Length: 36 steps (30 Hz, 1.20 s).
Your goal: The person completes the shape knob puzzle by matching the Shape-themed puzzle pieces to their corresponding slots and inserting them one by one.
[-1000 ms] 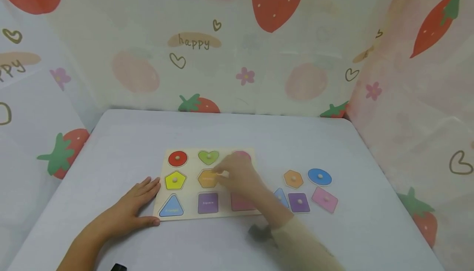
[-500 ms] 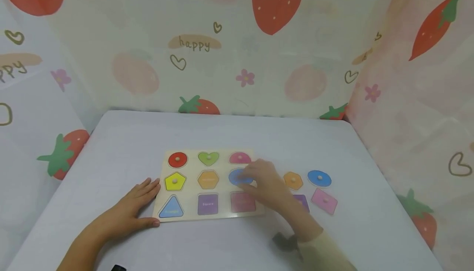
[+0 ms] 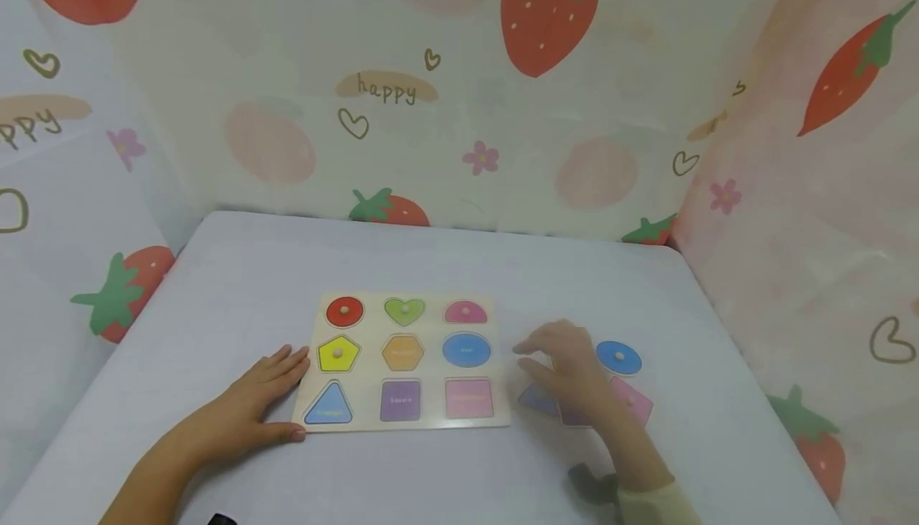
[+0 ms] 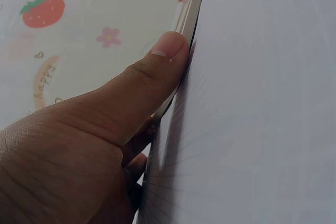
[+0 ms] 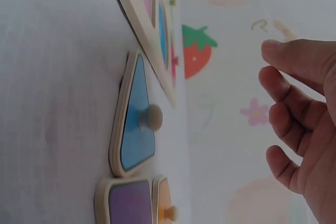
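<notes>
A pale wooden shape puzzle board lies on the table. Knobbed pieces sit in it: a red circle, green heart, pink semicircle and yellow pentagon. Its other recesses hold no knobs. My left hand touches the board's left edge, fingers extended and thumb at the near corner. My right hand, fingers slightly bent and holding nothing, hovers over the loose pieces. These are a blue triangle, purple square, orange hexagon, blue oval and pink rectangle.
A white cloth covers the table. Strawberry-printed curtains stand behind it and along both sides. A small black object shows at the bottom edge of the head view.
My right hand has moved right, from over the board's middle to above the loose pieces, uncovering the board's right column. The left hand stays at the board's edge.
</notes>
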Tool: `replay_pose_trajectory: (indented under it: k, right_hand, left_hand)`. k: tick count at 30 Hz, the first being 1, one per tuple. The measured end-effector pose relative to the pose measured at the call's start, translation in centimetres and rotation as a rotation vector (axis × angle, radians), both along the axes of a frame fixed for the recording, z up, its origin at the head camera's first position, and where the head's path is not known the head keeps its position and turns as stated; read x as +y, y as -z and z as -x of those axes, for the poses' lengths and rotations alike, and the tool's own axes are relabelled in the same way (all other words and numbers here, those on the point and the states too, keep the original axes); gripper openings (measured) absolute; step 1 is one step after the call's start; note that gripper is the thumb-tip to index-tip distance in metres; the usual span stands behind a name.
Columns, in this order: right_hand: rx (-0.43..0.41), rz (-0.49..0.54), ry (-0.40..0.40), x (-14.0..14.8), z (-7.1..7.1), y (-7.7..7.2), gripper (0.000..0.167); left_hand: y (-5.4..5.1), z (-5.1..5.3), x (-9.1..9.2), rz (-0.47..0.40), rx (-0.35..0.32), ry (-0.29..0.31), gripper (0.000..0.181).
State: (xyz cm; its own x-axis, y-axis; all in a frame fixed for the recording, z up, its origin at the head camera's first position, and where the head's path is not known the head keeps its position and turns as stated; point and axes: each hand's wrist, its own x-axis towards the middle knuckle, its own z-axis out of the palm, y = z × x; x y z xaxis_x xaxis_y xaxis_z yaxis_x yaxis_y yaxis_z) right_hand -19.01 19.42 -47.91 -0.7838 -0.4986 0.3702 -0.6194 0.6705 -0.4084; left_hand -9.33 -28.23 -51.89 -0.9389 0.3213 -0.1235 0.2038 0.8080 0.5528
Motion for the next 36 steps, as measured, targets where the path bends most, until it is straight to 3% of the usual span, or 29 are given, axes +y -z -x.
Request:
replay_pose_trajectory:
  k: [6,17,27,36]
  right_hand:
    - [-0.019,0.102,0.006,1.6,0.4,0.3,0.02]
    - [-0.094,0.17,0.085,4.4,0.6,1.4,0.02]
    - [-0.302,0.123,0.235,5.7,0.6,1.5,0.022]
    - [-0.374,0.056,0.286,6.6,1.1,2.7,0.019]
  left_hand:
    - [-0.2,0.1,0.0,0.002,-0.01,0.004,0.107]
    - [0.1,0.0,-0.1,0.002,-0.009,0.002,0.107]
    - [0.2,0.1,-0.2,-0.003,-0.007,0.009,0.107]
    - [0.4,0.1,-0.2,-0.007,0.026,0.025,0.108]
